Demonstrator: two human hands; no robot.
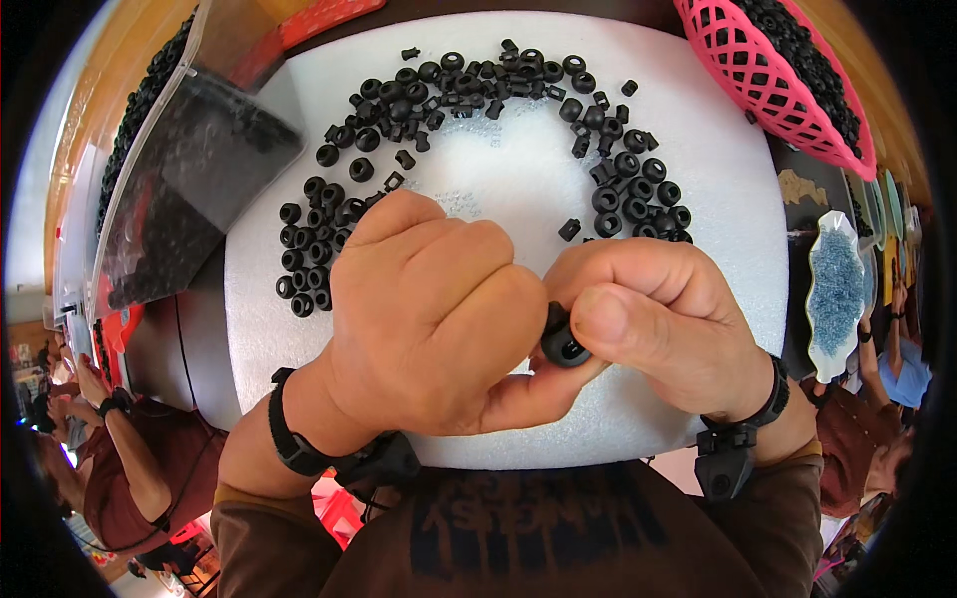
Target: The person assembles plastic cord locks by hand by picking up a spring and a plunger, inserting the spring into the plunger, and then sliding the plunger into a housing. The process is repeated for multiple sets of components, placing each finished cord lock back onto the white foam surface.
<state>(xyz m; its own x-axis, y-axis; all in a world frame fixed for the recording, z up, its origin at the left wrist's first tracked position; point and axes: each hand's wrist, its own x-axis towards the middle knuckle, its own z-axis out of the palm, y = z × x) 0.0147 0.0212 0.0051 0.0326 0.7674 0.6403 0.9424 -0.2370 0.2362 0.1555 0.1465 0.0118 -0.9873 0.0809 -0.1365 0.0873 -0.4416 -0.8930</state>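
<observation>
Between my two hands is a black ball-shaped cord-lock piece (565,347) with a hole in its face, held just above the white foam board. My right hand (658,324) is closed in a pinch, its thumb against the piece's right side. My left hand (439,304) is closed with its knuckles up; its thumb reaches under the piece, and its fingertips are hidden. Many hollow black balls (605,199) and small black plungers (569,230) lie in an arc on the foam board (728,329) beyond my hands. Tiny springs (478,128) are scattered inside the arc.
A pink lattice basket (865,149) full of black parts stands at the far right. Below it sits a white scalloped tray (820,374) of tiny springs (835,284). A clear bin (214,149) stands at the left. Other people (150,458) sit on both sides.
</observation>
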